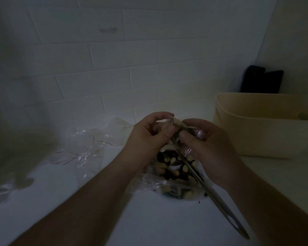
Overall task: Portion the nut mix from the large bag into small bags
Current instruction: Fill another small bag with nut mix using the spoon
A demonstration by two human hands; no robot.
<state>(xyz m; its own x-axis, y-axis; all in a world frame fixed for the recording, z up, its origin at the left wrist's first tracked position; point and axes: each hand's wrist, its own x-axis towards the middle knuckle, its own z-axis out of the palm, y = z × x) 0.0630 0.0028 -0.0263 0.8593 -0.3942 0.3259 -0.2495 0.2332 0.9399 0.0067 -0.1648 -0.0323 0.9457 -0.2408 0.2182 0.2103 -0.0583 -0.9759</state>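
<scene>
Dim tiled corner, white counter [149, 219], and we're right over a small bag [176, 167] of nut mix sitting on it. Our left hand [149, 137] and right hand [206, 144] both pinch its gathered neck, fingers curled tight. The risk, we'd say: a slipped pinch lets the neck fall open and nuts scatter. A long metal tool [220, 201] lies under our right wrist, easy to knock. The beige tub [256, 132] crowds the right; loose clear plastic [89, 139] lies left.
</scene>
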